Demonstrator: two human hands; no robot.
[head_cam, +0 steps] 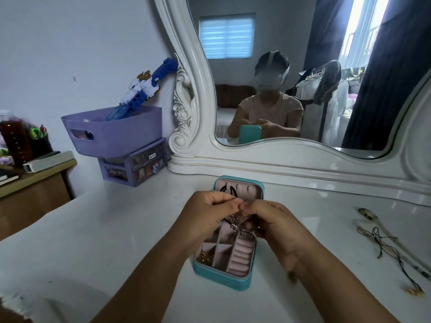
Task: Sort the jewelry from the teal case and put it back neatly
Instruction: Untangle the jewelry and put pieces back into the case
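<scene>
Bare forearms, no sleeves at the wrists, beige short-sleeved top (seen in mirror)

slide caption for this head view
Both hands, left and right, pinch a fine chain necklace above the open teal case.

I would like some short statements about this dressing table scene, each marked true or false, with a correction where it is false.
1. The teal jewelry case lies open on the white table. True.
2. Both hands pinch a thin chain necklace above the case. True.
3. The ring rolls in the case are full of rings. False: the rolls that show hold no rings.
4. Dark cords lie on the table to the right of the case. True.
5. The purple basket stands on the floor. False: it sits on a small purple drawer unit.
</scene>
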